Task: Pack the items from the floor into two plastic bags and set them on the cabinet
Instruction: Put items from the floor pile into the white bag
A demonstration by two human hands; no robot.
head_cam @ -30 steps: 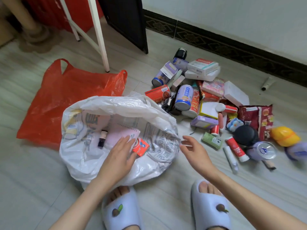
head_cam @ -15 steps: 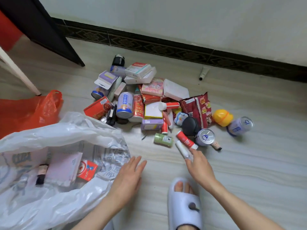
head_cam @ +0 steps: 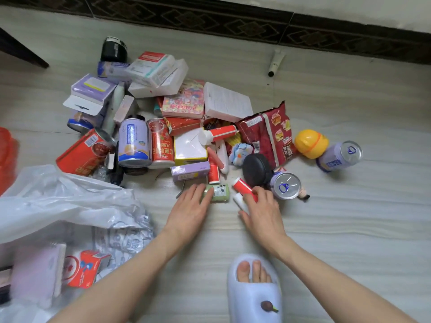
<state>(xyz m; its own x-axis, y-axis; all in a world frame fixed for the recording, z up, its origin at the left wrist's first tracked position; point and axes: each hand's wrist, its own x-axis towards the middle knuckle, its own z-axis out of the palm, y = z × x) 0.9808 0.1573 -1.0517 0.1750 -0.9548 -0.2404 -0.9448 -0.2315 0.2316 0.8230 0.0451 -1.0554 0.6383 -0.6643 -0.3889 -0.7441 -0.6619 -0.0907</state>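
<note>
A pile of small goods lies on the floor: cans (head_cam: 134,143), boxes (head_cam: 226,102) and a red snack packet (head_cam: 270,134). My left hand (head_cam: 190,206) reaches forward with straight fingers, their tips touching a small green box (head_cam: 220,193). My right hand (head_cam: 262,212) curls its fingers over a red tube (head_cam: 241,185), and a white tube (head_cam: 239,199) lies between its thumb and fingers. The white plastic bag (head_cam: 70,201) lies open at lower left with a pink notebook (head_cam: 35,273) and a red box (head_cam: 84,268) inside. A sliver of the red bag (head_cam: 7,155) shows at the left edge.
A silver can (head_cam: 285,185) and a black round case (head_cam: 256,170) lie just beyond my right hand. A yellow toy helmet (head_cam: 310,143) and another can (head_cam: 340,156) sit further right. A lone tube (head_cam: 275,62) lies near the dark baseboard (head_cam: 233,24). My slippered foot (head_cam: 255,290) is below.
My left hand left the white bag and moved right to the green box. My right hand reached forward onto the red and white tubes. The view swung right, toward the pile.
</note>
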